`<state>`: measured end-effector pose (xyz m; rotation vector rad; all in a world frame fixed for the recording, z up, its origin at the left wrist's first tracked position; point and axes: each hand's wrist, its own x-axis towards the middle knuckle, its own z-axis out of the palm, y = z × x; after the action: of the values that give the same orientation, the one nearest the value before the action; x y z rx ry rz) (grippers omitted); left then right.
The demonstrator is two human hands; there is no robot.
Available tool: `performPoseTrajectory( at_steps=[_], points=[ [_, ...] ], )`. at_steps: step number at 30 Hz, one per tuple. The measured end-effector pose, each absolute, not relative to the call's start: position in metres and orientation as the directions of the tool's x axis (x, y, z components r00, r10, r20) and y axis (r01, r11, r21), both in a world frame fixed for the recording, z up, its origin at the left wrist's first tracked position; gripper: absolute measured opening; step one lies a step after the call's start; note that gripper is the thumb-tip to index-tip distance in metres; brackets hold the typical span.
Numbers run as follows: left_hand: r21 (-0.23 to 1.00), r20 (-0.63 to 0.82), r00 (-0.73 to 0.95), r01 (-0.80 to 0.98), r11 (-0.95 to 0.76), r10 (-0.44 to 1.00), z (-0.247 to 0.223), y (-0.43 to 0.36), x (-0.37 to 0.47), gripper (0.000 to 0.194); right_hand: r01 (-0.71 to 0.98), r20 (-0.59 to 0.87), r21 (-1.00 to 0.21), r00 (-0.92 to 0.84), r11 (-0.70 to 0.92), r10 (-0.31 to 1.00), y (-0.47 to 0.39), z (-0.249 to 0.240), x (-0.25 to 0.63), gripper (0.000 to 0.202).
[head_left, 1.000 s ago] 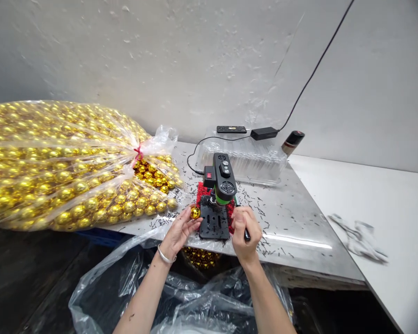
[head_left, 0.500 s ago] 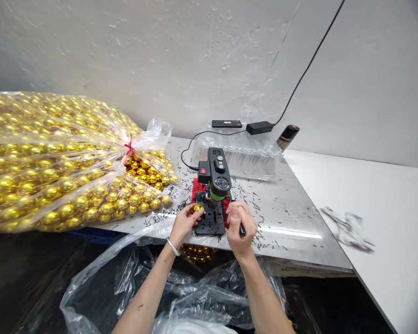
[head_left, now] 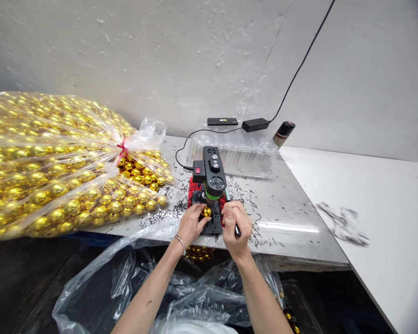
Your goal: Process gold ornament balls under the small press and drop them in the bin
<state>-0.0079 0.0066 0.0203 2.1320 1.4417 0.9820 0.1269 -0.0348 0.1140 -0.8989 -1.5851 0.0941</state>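
A small black bench machine (head_left: 215, 171) with a red switch and a green ring stands on the metal table. Under its head, my left hand (head_left: 191, 224) pinches a shiny gold ball (head_left: 206, 212) between thumb and fingers, over the black base plate (head_left: 214, 225). My right hand (head_left: 237, 227) is wrapped round the machine's black lever handle (head_left: 237, 231), to the right of the base. Red matting (head_left: 194, 188) shows beneath the machine.
A big clear bag of gold balls (head_left: 55, 167) lies at the left. Clear plastic trays (head_left: 244, 155), a power adapter (head_left: 255, 125) and a spray can (head_left: 284, 133) are behind. Black shreds litter the metal table (head_left: 285, 204). Gloves (head_left: 344, 224) lie right; an open plastic bag (head_left: 202, 297) hangs in front.
My left hand has moved the gold ball a little to the right, further over the base plate and under the head. My right hand stays on the lever. The view has shifted slightly.
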Motion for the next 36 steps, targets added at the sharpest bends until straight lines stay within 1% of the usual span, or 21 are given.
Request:
performPoseTrajectory(
  at_steps=[4,8,12,16,22,25,27,29,32,35,36],
  points=[
    [0.668,0.378,0.192,0.621,-0.41,0.906,0.01,0.01,-0.007,0.034,0.489,0.812,-0.528,0.052,0.694,0.581,-0.036,0.112,0.127,0.026],
    [0.679,0.413,0.173,0.597,-0.428,0.894,0.004,0.01,-0.007,0.034,0.479,0.817,-0.52,0.035,0.708,0.576,-0.036,0.097,0.129,0.026],
    [0.669,0.408,0.177,0.61,-0.425,0.896,0.005,0.008,-0.007,0.034,0.47,0.844,-0.472,-0.003,0.746,0.536,-0.032,0.075,0.131,0.024],
    [0.669,0.395,0.173,0.619,-0.412,0.902,0.007,0.007,-0.006,0.033,0.478,0.878,-0.425,0.012,0.769,0.478,-0.027,0.06,0.13,0.027],
    [0.688,0.393,0.172,0.597,-0.413,0.903,0.009,0.007,-0.006,0.033,0.493,0.892,-0.42,0.071,0.762,0.446,-0.02,0.04,0.129,0.028],
    [0.696,0.398,0.162,0.588,-0.412,0.903,0.008,0.006,-0.006,0.032,0.527,0.908,-0.351,-0.011,0.774,0.419,-0.019,0.035,0.13,0.027],
    [0.696,0.399,0.159,0.588,-0.412,0.903,0.007,0.007,-0.006,0.032,0.535,0.913,-0.331,-0.029,0.778,0.408,-0.02,0.041,0.129,0.026],
    [0.697,0.4,0.157,0.587,-0.411,0.903,0.007,0.009,-0.005,0.033,0.518,0.9,-0.385,0.03,0.764,0.434,-0.023,0.058,0.128,0.027],
    [0.707,0.415,0.132,0.577,-0.41,0.9,0.011,0.01,-0.004,0.032,0.479,0.84,-0.517,0.122,0.71,0.529,-0.027,0.097,0.126,0.029],
    [0.706,0.459,0.062,0.58,-0.407,0.886,0.014,-0.008,-0.006,0.033,0.452,0.738,-0.64,0.137,0.621,0.66,-0.03,0.133,0.125,0.031],
    [0.693,0.476,0.063,0.587,-0.418,0.877,0.013,-0.02,-0.008,0.034,0.456,0.717,-0.658,0.135,0.6,0.684,-0.031,0.139,0.125,0.031]
  ],
)
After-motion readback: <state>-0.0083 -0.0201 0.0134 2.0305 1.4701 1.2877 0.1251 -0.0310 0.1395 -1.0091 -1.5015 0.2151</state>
